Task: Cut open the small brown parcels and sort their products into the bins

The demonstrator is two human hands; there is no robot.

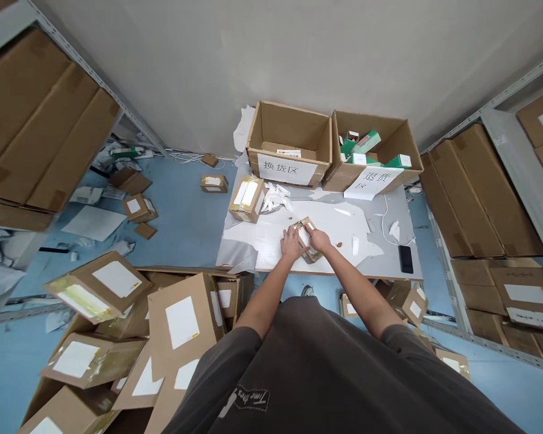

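Observation:
A small cardboard box with a white label and tape lies on the white-covered table, between my two hands. My left hand grips its left side, with the thumb stretched across the label. On the right, my right hand closes around the box's upper right edge, its thumb near the taped far end. The undersides of both hands are hidden, so I cannot tell if a small tool is in the right one. To the left stands a taped cardboard box with a label, beside crumpled white paper.
Behind are two open cartons with Chinese signs: the left carton and the right carton, which holds green boxes. A phone lies at the table's right. Labelled parcels fill a large carton at lower left. Shelves flank both sides.

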